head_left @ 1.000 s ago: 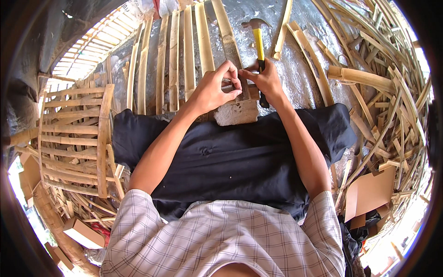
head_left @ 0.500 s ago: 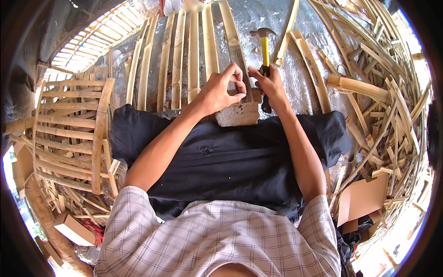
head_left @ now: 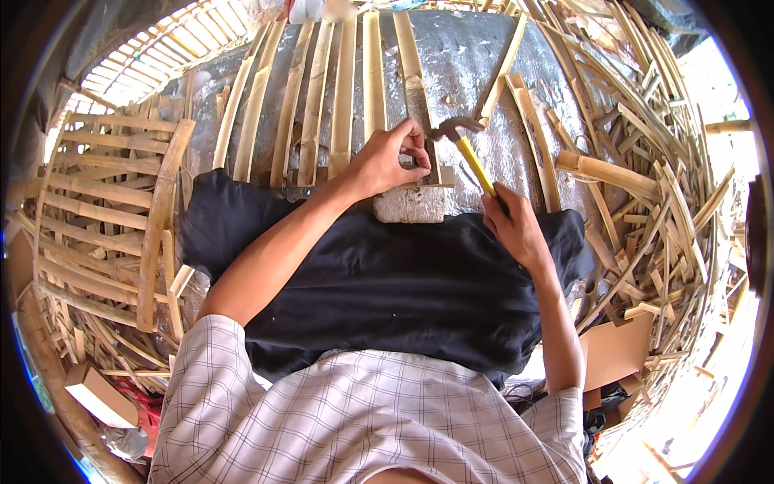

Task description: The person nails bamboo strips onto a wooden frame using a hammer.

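My right hand (head_left: 516, 222) is wrapped round the dark grip of a claw hammer (head_left: 474, 165) with a yellow handle. The hammer's head is raised just right of my left fingers, over a long bamboo strip (head_left: 413, 68). My left hand (head_left: 389, 161) is closed in a pinch at the near end of that strip; whatever sits between thumb and fingers is too small to make out. Below those fingers lies a pale, rough block (head_left: 409, 206). A short flat piece of bamboo (head_left: 443, 178) lies crosswise by the block. Dark cloth (head_left: 387, 282) covers my lap.
Several more bamboo strips (head_left: 343, 89) run side by side away from me on a silvery sheet (head_left: 472, 48). A slatted bamboo frame (head_left: 105, 222) stands at left. Heaped bamboo offcuts (head_left: 669, 242) fill the right side, with cardboard (head_left: 617, 351) near them.
My right hand has moved right and toward me, gripping the hammer lower on its handle. The hammer has tilted, its head now nearer my left hand. My left hand stays pinched in place.
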### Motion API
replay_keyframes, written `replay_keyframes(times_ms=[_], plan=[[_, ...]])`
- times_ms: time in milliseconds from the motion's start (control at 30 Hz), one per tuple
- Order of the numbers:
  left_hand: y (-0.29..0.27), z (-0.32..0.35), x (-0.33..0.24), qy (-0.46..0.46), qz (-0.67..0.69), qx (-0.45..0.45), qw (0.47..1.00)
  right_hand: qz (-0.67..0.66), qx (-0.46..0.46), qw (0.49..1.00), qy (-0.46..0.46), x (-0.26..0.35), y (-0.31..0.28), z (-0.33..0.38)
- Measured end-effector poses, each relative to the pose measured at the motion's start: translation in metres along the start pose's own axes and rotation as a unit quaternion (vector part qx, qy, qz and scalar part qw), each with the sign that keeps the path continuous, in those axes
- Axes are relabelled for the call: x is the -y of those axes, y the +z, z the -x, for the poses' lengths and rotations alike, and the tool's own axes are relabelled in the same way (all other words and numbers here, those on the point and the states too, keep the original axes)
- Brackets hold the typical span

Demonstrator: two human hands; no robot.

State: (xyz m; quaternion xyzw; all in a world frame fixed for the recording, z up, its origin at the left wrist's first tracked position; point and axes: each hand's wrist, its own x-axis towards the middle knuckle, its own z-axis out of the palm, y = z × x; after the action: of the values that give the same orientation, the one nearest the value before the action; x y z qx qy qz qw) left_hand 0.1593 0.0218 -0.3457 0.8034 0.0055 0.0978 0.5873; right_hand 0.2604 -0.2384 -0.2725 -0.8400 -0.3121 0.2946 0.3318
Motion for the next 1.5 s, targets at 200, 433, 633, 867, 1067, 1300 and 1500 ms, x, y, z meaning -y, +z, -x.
replay_keyframes(times_ms=[200, 433, 633, 867, 1067, 1300, 1500], plan=[[0.001, 0.0, 0.004, 0.005, 0.014, -0.004, 1.0, 0.144, -0.048, 0.985, -0.08, 0.032, -0.013, 0.032], [0.001, 0.001, 0.003, -0.01, 0.012, -0.012, 1.0, 0.204, -0.036, 0.974, -0.089, 0.031, -0.01, 0.035], [0.002, 0.0, 0.012, 0.023, -0.006, -0.015, 1.0, 0.235, -0.068, 0.965, -0.095, 0.028, -0.008, 0.033], [0.0, -0.001, 0.013, 0.045, -0.027, -0.017, 0.998, 0.243, -0.074, 0.963, -0.091, 0.048, -0.013, 0.031], [0.0, 0.0, 0.011, 0.014, -0.026, -0.004, 1.0, 0.297, -0.046, 0.946, -0.12, 0.038, -0.011, 0.037], [-0.005, -0.004, 0.013, 0.023, -0.028, 0.009, 0.999, 0.285, -0.045, 0.956, -0.053, 0.045, -0.003, 0.042], [-0.021, -0.009, -0.002, -0.043, 0.011, 0.072, 0.996, 0.245, -0.082, 0.961, -0.094, 0.036, -0.006, 0.044]])
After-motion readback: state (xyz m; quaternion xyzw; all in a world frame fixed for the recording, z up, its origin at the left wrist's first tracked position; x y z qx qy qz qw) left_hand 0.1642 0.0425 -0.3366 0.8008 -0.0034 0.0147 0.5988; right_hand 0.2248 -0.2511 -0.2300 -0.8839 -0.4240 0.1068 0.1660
